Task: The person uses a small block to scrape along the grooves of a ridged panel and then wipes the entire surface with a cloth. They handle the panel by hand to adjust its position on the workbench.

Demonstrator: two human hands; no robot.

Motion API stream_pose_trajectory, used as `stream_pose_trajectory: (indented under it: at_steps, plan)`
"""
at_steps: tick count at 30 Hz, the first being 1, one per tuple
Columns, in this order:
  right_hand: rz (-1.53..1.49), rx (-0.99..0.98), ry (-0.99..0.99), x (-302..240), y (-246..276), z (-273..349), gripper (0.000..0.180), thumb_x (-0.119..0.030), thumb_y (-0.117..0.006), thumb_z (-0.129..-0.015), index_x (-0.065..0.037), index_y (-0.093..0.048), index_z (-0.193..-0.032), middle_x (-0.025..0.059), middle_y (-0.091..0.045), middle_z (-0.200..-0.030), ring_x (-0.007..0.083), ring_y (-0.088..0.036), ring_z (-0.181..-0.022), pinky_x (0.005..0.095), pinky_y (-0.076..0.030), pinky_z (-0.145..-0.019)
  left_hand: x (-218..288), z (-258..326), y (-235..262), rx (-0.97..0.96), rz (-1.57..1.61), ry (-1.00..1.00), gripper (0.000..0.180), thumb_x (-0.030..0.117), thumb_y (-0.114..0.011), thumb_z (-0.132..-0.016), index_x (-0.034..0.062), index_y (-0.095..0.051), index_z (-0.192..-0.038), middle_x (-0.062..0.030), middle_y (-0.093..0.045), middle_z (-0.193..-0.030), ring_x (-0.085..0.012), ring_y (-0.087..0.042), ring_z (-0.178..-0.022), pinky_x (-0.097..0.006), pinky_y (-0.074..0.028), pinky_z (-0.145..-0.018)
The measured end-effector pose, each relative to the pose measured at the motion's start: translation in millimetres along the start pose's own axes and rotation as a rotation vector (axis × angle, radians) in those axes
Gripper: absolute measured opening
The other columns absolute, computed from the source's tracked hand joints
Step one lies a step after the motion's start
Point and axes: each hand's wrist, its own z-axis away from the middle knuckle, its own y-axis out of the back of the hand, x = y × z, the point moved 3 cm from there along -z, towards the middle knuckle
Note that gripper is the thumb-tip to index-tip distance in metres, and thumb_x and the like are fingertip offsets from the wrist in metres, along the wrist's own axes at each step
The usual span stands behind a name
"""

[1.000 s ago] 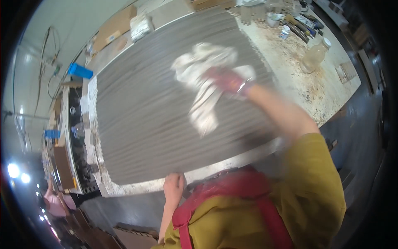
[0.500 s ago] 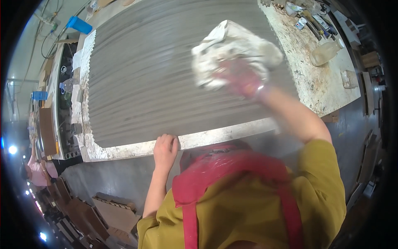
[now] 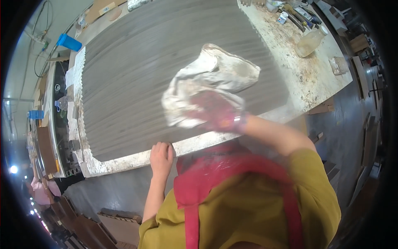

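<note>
A crumpled, stained white cloth [image 3: 199, 79] lies spread on a large grey-brown panel [image 3: 124, 83] with streaky lines across it. My right hand [image 3: 213, 111], in a reddish glove and blurred by motion, holds the cloth and presses it onto the panel near its front edge. The cloth's loose end trails away to the far right. My bare left hand [image 3: 161, 157] rests on the table's pale front edge, at the panel's near side, with fingers laid over it and nothing visible in them.
Tools [image 3: 298, 18] and a glass bottle [image 3: 311, 42] sit on the stained right side of the white table [image 3: 309, 87], with a small jar [image 3: 338, 65] nearby. A blue cup [image 3: 69, 42] stands at the far left. Another person [image 3: 43, 191] is at the left.
My right hand has swept the cloth left and toward me across the panel. My left hand stays on the table edge. The view has shifted slightly.
</note>
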Motion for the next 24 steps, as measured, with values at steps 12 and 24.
stream_pose_trajectory:
  at_steps: [12, 24]
  plan:
    - [-1.314, 0.930, -0.929, 78.3, 219.5, 80.9, 0.041, -0.034, -0.054, -0.096, -0.004, -0.058, -0.123, 0.0103, -0.063, -0.114, 0.0189, -0.064, -0.095, 0.0329, -0.051, -0.085, 49.4, -74.7, 24.9, -0.161, 0.816, 0.015, 0.039, 0.029, -0.051, -0.098, 0.0021, -0.053, -0.126, -0.0102, -0.058, -0.121, -0.0185, -0.055, -0.111, -0.033, -0.043, -0.095]
    - [-1.163, 0.348, -0.423, -16.4, 91.9, -22.6, 0.067, -0.038, -0.051, -0.094, 0.000, -0.031, -0.145, 0.0133, -0.046, -0.138, 0.0196, -0.045, -0.124, 0.0326, -0.031, -0.106, 147.2, -141.4, 12.0, -0.110, 1.663, 0.161, 0.042, 0.022, -0.061, -0.092, 0.0044, -0.049, -0.128, -0.0041, -0.060, -0.116, -0.0122, -0.056, -0.105, -0.031, -0.048, -0.088]
